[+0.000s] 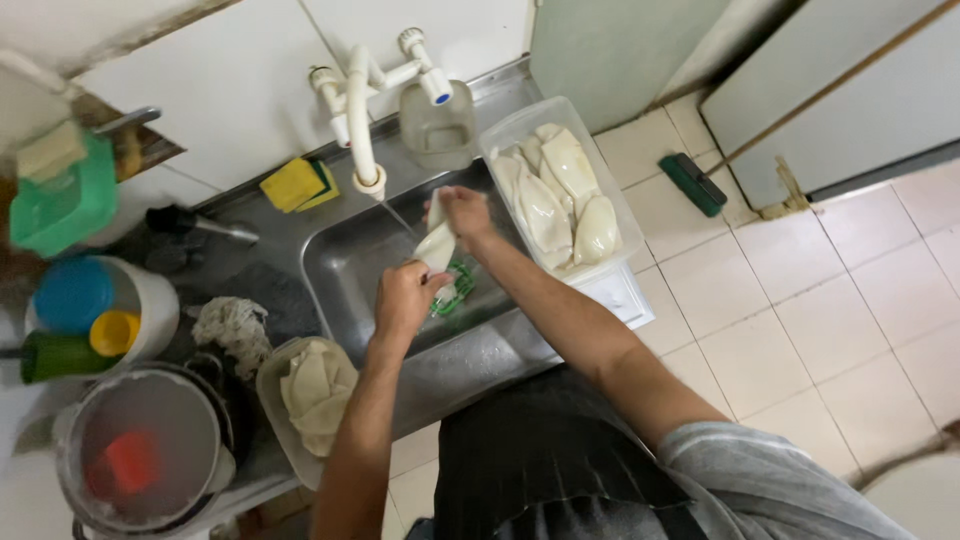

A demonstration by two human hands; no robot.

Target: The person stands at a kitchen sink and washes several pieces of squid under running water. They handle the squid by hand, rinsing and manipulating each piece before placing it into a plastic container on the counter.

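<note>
Holding one pale squid point(436, 243) over the steel sink point(340, 262) beneath the white tap point(362, 120): left hand point(403, 297) and right hand point(466, 211), fingers closed around it.

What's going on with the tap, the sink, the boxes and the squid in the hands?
Tap: running, thin stream.
Sink: wet, green scrubber inside.
Right box: open, full of white squid.
Left box: open, holds squid.
Squid: held over the sink by both hands.
Left hand: gripping its lower end.
Right hand: gripping its top.
</note>
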